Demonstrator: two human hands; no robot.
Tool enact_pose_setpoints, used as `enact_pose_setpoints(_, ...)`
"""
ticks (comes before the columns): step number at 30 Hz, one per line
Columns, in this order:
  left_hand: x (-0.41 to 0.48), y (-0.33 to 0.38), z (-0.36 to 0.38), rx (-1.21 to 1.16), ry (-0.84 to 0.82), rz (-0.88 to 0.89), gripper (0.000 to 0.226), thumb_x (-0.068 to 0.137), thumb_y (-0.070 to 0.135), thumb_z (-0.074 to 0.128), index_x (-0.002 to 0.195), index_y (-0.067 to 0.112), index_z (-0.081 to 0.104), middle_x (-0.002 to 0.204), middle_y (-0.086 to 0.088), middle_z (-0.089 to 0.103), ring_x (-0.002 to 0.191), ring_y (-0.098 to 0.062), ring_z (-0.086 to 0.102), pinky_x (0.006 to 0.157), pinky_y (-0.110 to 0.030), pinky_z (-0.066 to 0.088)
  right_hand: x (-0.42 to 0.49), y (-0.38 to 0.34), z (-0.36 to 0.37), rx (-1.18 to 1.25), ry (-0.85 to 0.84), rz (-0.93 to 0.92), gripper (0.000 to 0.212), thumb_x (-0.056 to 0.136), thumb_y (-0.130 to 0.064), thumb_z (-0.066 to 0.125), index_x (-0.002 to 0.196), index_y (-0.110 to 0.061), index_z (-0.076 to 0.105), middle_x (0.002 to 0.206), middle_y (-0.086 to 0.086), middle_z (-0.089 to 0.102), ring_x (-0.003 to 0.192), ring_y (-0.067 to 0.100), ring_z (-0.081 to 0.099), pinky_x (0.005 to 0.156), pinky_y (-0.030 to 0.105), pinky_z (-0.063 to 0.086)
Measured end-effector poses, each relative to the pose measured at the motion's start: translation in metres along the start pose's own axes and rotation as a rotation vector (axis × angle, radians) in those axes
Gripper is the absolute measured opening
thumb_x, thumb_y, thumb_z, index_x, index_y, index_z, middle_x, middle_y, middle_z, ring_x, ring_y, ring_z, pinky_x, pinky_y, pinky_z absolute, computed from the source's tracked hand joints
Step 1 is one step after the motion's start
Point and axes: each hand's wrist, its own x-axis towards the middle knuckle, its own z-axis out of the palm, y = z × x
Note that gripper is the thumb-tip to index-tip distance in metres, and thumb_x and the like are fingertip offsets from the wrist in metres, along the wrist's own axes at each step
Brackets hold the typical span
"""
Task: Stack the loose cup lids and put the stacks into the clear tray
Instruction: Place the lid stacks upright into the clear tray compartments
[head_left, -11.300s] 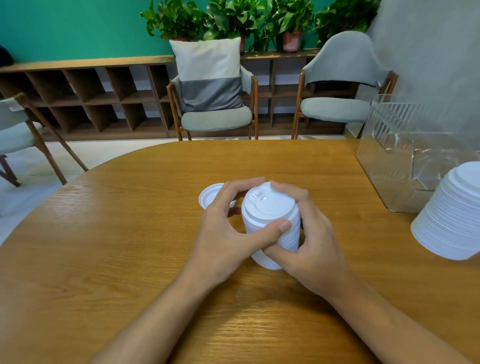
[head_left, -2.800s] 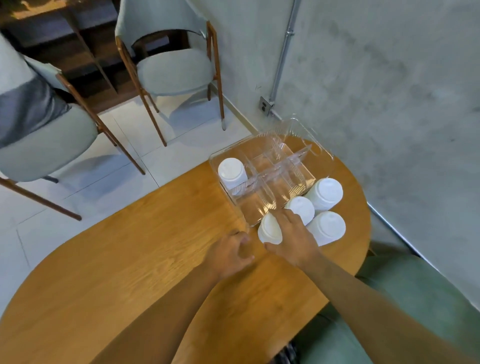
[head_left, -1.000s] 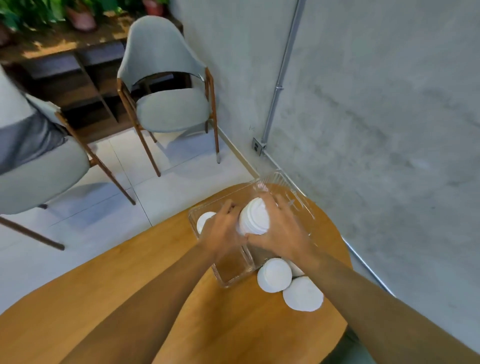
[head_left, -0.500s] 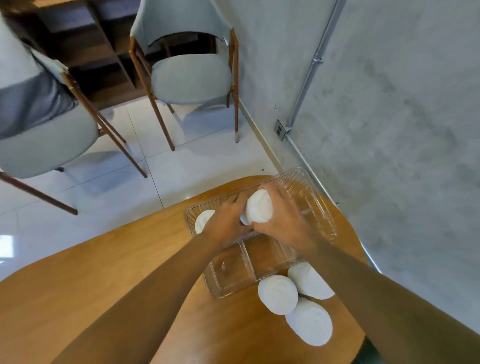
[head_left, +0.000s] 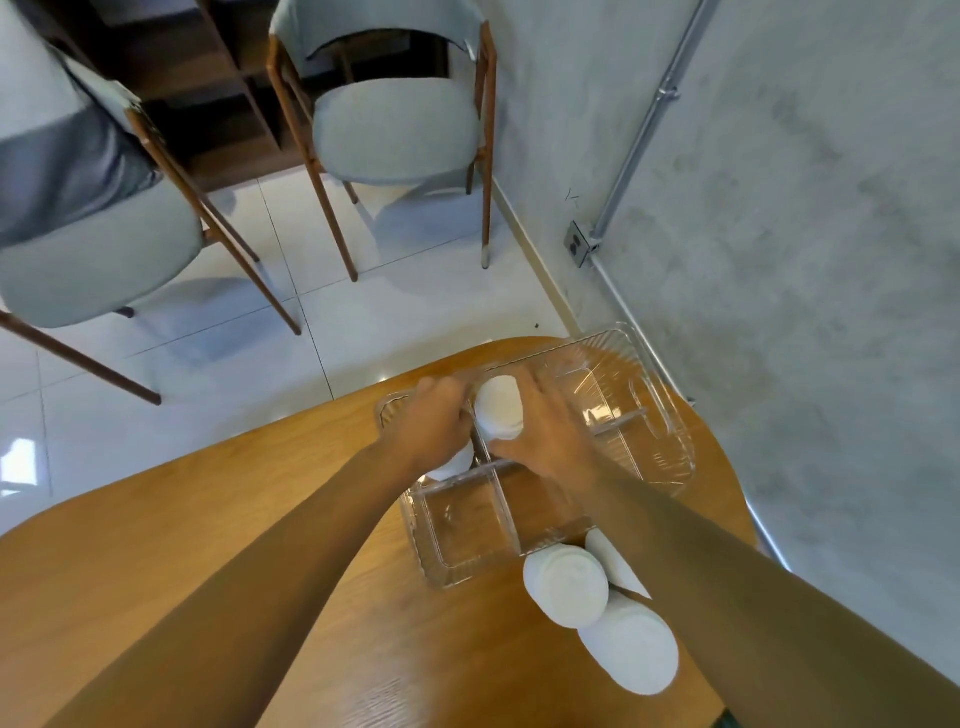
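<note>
A clear divided tray (head_left: 670, 457) stands on the wooden table (head_left: 208, 545) near its far right end. Both hands hold a white stack of cup lids (head_left: 498, 408) low inside a far compartment of the tray. My left hand (head_left: 431, 426) grips it from the left and my right hand (head_left: 545, 431) from the right. Another lid stack (head_left: 451, 466) sits in the far left compartment, mostly hidden under my left wrist. Three more white stacks stand on the table just outside the tray's near edge: one (head_left: 566, 584), a second (head_left: 631, 660), and a third (head_left: 610, 561) partly behind my right forearm.
The tray's near compartments (head_left: 467, 530) hold nothing. The table's rounded end lies close to a grey concrete wall (head_left: 805, 260) on the right. Two grey chairs, one (head_left: 395, 119) and another (head_left: 83, 234), stand on the white tiled floor beyond the table.
Over the last second both hands have lowered the lid stack from above the tray down into a far compartment. The view has tilted further down over the tray.
</note>
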Motion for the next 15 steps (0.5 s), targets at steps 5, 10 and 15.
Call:
enact_pose_setpoints(5,-0.017,0.001,-0.008,0.004,0.035,0.053,0.049,0.100,0.003,0.059,0.147,0.018,0.057,0.133,-0.008,0.069,0.122,-0.028,0.062,0.099,-0.044,0.056,-0.013,-0.002,-0.006,0.066,0.028,0.009,0.098,0.073,-0.048,0.092,0.148,-0.037,0.029,0.152,-0.002,0.042,0.135,0.028,0.047,0.104,0.052,0.054)
enact_pose_setpoints(10,-0.049,0.017,-0.012,-0.020,0.038,0.100,0.045,0.102,0.007,0.061,0.146,0.019,0.060,0.141,-0.003,0.066,0.123,-0.024,0.064,0.100,-0.035,0.054,-0.052,-0.011,-0.017,0.105,0.110,0.032,0.093,0.077,-0.052,0.087,0.149,-0.042,0.028,0.152,-0.005,0.046,0.135,0.025,0.049,0.105,0.055,0.054)
enact_pose_setpoints(15,-0.098,0.028,0.000,-0.077,-0.036,0.241,0.033,0.099,0.012,0.069,0.132,0.016,0.070,0.128,-0.003,0.072,0.110,-0.021,0.068,0.093,-0.034,0.060,-0.130,-0.020,-0.012,0.115,0.205,0.054,0.083,0.084,-0.051,0.081,0.153,-0.029,0.041,0.159,0.000,0.044,0.144,0.027,0.045,0.107,0.050,0.050)
